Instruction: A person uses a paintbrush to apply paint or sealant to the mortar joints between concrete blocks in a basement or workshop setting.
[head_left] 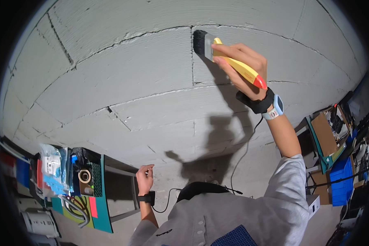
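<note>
My right hand [248, 67] is closed around the yellow, red-tipped handle of a paintbrush [242, 70]. The brush has a silver metal collar, and its dark bristles rest against the pale block wall [151, 65], right beside an upright joint. My left hand [145, 179] hangs low near the left table's corner, its fingers loosely bent and no object seen in them. Both wrists carry black straps; the right one also has a light blue watch [278, 104].
A green-topped table [104, 205] at the left bears plastic packets [53, 168], a tape roll [84, 176] and grey tubing [76, 211]. To the right, a blue bin [341, 184] stands among cardboard and clutter. A thin black cable [246, 151] runs down near my right arm.
</note>
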Demonstrator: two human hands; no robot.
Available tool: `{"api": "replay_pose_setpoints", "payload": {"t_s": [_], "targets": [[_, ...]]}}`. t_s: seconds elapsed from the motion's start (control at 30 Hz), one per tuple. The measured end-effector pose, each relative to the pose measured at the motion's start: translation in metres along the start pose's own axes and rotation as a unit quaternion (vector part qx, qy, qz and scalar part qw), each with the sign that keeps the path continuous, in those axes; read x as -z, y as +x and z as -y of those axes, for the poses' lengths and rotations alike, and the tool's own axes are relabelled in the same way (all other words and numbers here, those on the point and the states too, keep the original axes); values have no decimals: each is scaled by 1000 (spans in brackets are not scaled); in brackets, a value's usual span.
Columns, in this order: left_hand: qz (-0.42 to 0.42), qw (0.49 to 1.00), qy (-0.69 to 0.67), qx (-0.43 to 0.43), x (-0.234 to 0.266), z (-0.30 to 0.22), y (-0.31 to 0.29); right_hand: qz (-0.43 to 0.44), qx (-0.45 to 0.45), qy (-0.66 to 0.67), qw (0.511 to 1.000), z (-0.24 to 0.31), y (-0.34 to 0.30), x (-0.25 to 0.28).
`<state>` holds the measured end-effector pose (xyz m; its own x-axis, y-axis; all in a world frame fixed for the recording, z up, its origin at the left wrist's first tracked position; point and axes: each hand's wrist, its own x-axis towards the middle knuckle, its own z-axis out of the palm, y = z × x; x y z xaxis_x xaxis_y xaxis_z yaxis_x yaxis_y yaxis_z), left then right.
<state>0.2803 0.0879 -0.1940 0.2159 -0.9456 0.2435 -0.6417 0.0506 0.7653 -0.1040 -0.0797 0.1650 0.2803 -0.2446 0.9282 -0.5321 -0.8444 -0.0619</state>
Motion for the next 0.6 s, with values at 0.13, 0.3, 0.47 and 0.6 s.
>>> {"api": "replay_pose_setpoints", "payload": {"t_s": [0.13,0.3,0.47,0.6], "targets": [[9,1000,0,19,-3,2,-8,-26,-20,-53,998,-25,-16,33],[10,999,25,21,3,28,-27,-90,-103,-168,976,-44,-46,81],[59,996,17,57,-7,3,-9,-30,-54,-114,991,-22,-45,76],[54,998,11,0,-19,-8,6,-40,-83,-142,985,-52,-51,95]]}}
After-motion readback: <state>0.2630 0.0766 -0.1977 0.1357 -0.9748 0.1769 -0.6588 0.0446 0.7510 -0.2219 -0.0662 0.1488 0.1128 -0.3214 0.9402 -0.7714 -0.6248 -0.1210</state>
